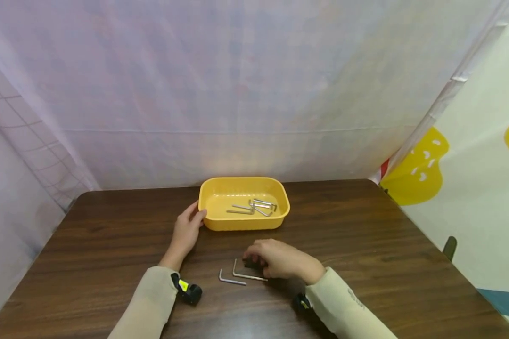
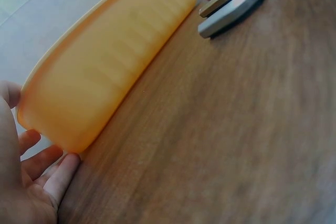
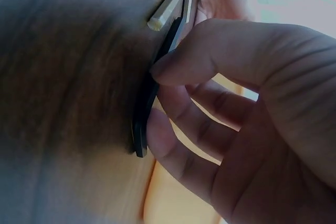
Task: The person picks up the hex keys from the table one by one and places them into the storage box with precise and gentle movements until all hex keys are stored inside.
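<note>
My left hand (image 1: 185,231) holds the left end of a yellow plastic basket (image 1: 242,225), with fingers and thumb around its corner. In the left wrist view the fingers press against the end wall of this basket (image 2: 100,72). In front of the basket, my right hand (image 1: 285,259) reaches down to the table. The right wrist view shows its thumb and fingers pinching a black hex key (image 3: 143,114) at the tabletop. Just left of that hand lie a larger silver hex key (image 1: 250,277) and a smaller one (image 1: 232,281). Several silver hex keys (image 1: 260,204) lie inside the basket.
The dark brown wooden table (image 1: 343,226) has its far edge right behind the basket. A pale curtain (image 1: 237,94) hangs beyond that edge, and a white printed cloth (image 1: 471,212) hangs at the right side.
</note>
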Motion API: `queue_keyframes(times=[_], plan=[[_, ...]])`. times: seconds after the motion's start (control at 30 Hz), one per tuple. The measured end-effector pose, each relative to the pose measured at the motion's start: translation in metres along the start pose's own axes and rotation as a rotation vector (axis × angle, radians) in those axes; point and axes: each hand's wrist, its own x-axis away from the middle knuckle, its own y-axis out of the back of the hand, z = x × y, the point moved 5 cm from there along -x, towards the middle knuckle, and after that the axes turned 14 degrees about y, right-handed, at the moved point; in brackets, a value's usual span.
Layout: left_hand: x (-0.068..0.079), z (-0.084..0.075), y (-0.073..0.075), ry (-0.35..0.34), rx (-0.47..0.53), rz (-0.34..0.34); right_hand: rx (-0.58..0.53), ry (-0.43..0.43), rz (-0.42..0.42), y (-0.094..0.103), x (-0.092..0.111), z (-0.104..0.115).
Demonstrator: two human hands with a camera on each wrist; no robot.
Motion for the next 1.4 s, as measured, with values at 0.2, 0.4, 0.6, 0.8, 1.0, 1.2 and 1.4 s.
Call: queue_keyframes(times=[0.2,0.4,0.6,0.8,1.0,1.2,1.4], plan=[[0.000,0.000,0.003,-0.018,-0.011,-0.029,0.036,-0.028,0.006,-0.001,-0.002,0.001],[0.001,-0.001,0.003,-0.011,-0.016,-0.026,0.027,-0.043,0.005,-0.003,-0.003,0.001],[0.002,-0.001,0.001,-0.004,-0.016,-0.020,0.043,-0.023,-0.002,-0.002,-0.002,0.002],[0.002,-0.002,0.000,-0.003,-0.012,-0.020,0.059,0.009,-0.026,0.000,-0.001,0.002],[0.001,-0.001,-0.001,-0.011,-0.001,-0.016,0.055,-0.009,-0.067,0.004,0.001,-0.002],[0.000,-0.001,-0.003,0.000,0.001,-0.003,0.037,0.007,-0.110,0.011,0.005,-0.007],[0.000,0.000,-0.002,0.006,-0.010,-0.003,-0.015,0.063,-0.150,0.019,0.004,-0.008]])
